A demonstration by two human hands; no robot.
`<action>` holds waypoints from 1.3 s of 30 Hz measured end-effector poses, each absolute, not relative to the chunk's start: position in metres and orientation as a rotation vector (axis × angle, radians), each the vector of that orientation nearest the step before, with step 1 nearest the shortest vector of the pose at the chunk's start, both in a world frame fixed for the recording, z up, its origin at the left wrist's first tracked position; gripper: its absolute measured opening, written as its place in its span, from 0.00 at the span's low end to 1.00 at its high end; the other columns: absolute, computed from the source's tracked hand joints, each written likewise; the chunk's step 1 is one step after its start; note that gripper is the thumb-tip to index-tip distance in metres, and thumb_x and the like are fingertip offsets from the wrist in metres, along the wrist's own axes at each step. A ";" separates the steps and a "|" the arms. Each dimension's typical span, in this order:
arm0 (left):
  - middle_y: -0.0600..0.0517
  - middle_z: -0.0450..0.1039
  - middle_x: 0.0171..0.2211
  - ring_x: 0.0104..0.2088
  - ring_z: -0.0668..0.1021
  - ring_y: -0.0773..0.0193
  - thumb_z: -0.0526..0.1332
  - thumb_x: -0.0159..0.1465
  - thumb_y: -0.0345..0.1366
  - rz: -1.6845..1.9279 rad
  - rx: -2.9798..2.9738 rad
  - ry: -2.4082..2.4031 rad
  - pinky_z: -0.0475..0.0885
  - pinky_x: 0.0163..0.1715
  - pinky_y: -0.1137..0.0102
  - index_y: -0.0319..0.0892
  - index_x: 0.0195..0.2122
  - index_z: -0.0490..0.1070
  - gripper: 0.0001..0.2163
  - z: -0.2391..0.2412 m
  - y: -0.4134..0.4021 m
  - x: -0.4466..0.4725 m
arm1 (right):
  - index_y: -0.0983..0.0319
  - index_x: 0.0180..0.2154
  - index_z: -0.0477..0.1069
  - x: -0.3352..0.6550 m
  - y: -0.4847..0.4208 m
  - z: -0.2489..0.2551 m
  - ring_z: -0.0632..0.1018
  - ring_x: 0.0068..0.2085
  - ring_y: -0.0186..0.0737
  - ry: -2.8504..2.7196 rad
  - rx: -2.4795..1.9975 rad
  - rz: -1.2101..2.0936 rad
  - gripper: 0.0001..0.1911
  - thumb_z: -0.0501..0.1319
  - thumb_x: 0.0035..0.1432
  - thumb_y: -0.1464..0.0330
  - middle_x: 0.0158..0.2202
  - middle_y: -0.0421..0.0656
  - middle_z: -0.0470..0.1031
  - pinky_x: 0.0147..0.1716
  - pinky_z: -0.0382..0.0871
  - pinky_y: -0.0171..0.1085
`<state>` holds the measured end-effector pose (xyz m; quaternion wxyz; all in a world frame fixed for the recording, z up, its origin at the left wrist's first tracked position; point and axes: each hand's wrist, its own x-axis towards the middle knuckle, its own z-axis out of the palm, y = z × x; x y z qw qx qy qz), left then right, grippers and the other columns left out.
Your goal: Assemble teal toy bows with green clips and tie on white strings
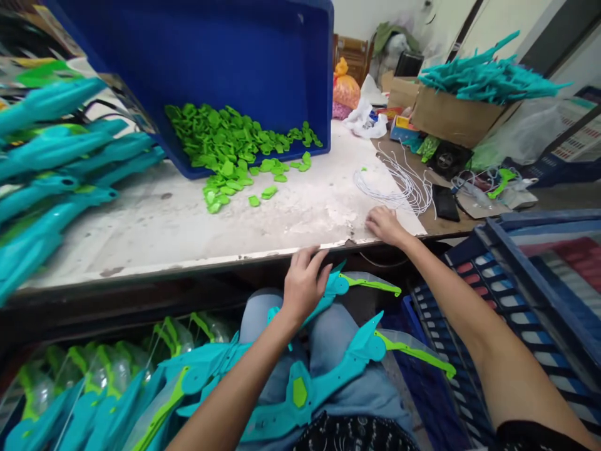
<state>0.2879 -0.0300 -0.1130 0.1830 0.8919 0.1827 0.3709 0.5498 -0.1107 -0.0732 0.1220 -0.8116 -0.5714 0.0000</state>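
My left hand (304, 280) is at the table's front edge, over a turquoise plastic toy bow (339, 285) with a green limb. Its thumb stands apart from the bent fingers, and nothing shows between them. My right hand (385, 225) rests on the tabletop (310, 219) near the edge, fingers curled down and close together; what they hold, if anything, is hidden. Just beyond it lies a loose bundle of white cords (404, 185). Across my lap lies another toy bow (328, 376), carrying a green hexagonal piece (299, 392).
A tilted blue bin (253, 56) spills small green pieces (225, 141) onto the table. Turquoise parts are stacked at left (70, 150). Many toy bows (107, 382) stand below left. At right are a cardboard box (455, 116), a black phone (445, 203) and a blue crate (511, 300).
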 end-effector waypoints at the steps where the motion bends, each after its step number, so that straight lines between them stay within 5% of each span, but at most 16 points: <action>1: 0.41 0.67 0.56 0.57 0.68 0.49 0.58 0.64 0.34 1.046 2.575 0.490 0.67 0.55 0.55 0.41 0.53 0.70 0.15 -0.099 -0.028 0.298 | 0.61 0.35 0.69 0.547 -0.125 -0.071 0.68 0.47 0.49 -1.738 -2.289 -0.001 0.06 0.54 0.62 0.69 0.41 0.48 0.73 0.48 0.56 0.48; 4: 0.40 0.67 0.57 0.60 0.64 0.46 0.58 0.63 0.29 0.667 2.737 0.340 0.66 0.54 0.53 0.40 0.51 0.72 0.15 -0.072 -0.027 0.336 | 0.60 0.34 0.67 0.536 -0.166 -0.065 0.68 0.49 0.46 -1.837 -2.133 -0.037 0.05 0.55 0.63 0.68 0.42 0.46 0.73 0.49 0.54 0.46; 8: 0.43 0.77 0.41 0.46 0.75 0.53 0.54 0.66 0.33 0.211 2.569 0.300 0.70 0.48 0.63 0.41 0.38 0.77 0.11 -0.072 -0.044 0.369 | 0.59 0.33 0.67 0.524 -0.205 -0.064 0.69 0.50 0.45 -1.740 -2.083 -0.051 0.07 0.54 0.64 0.66 0.42 0.46 0.73 0.49 0.56 0.46; 15: 0.50 0.76 0.25 0.24 0.75 0.66 0.62 0.61 0.37 -0.164 1.469 0.389 0.71 0.27 0.72 0.37 0.31 0.75 0.08 -0.092 -0.085 0.353 | 0.59 0.32 0.70 0.499 -0.252 -0.071 0.70 0.50 0.46 -1.474 -2.076 -0.110 0.09 0.55 0.64 0.65 0.41 0.45 0.74 0.51 0.58 0.47; 20: 0.47 0.79 0.37 0.36 0.80 0.61 0.69 0.54 0.37 -0.157 0.838 0.522 0.75 0.37 0.67 0.39 0.34 0.75 0.09 -0.093 -0.117 0.347 | 0.60 0.36 0.76 0.448 -0.280 -0.090 0.74 0.37 0.40 -0.974 -1.955 -0.058 0.09 0.58 0.62 0.65 0.34 0.44 0.72 0.36 0.69 0.39; 25: 0.50 0.78 0.32 0.29 0.77 0.69 0.71 0.52 0.34 -0.182 0.768 0.522 0.73 0.36 0.71 0.37 0.34 0.78 0.09 -0.097 -0.156 0.351 | 0.59 0.34 0.79 0.409 -0.291 -0.112 0.77 0.38 0.39 -0.850 -1.827 0.297 0.07 0.62 0.56 0.67 0.35 0.42 0.77 0.39 0.72 0.38; 31: 0.49 0.79 0.34 0.36 0.77 0.65 0.69 0.53 0.36 -0.176 0.930 0.538 0.70 0.42 0.69 0.38 0.32 0.78 0.08 -0.102 -0.201 0.337 | 0.60 0.30 0.79 0.400 -0.343 -0.111 0.77 0.30 0.38 -0.565 -1.854 0.482 0.08 0.63 0.51 0.64 0.28 0.39 0.79 0.31 0.72 0.36; 39: 0.48 0.78 0.33 0.34 0.77 0.65 0.71 0.51 0.41 -0.341 0.941 0.548 0.70 0.33 0.72 0.38 0.37 0.77 0.15 -0.124 -0.258 0.304 | 0.61 0.29 0.76 0.359 -0.426 -0.113 0.76 0.25 0.36 -0.322 -1.891 0.672 0.08 0.67 0.47 0.63 0.24 0.39 0.78 0.25 0.70 0.34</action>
